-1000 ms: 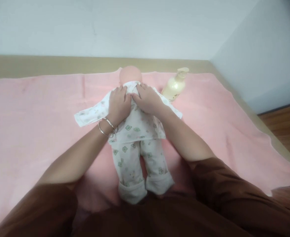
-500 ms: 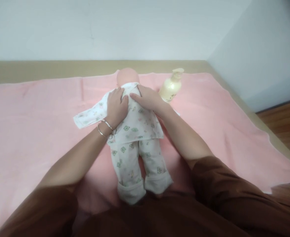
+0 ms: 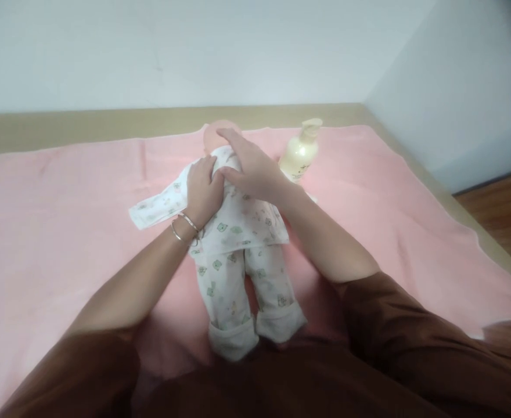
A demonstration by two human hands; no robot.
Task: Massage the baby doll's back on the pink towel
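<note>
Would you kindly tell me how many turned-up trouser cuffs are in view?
2: the left cuff and the right cuff as pictured, ending the trousers on the dressed doll; no others appear hidden.

No words, brands or numbers are showing legibly. A pale yellow pump bottle [image 3: 298, 153] is carrying small dark printed marks [image 3: 300, 170] low on its front, which are looking like lettering or a label design but are appearing too small and blurred to be read.
</note>
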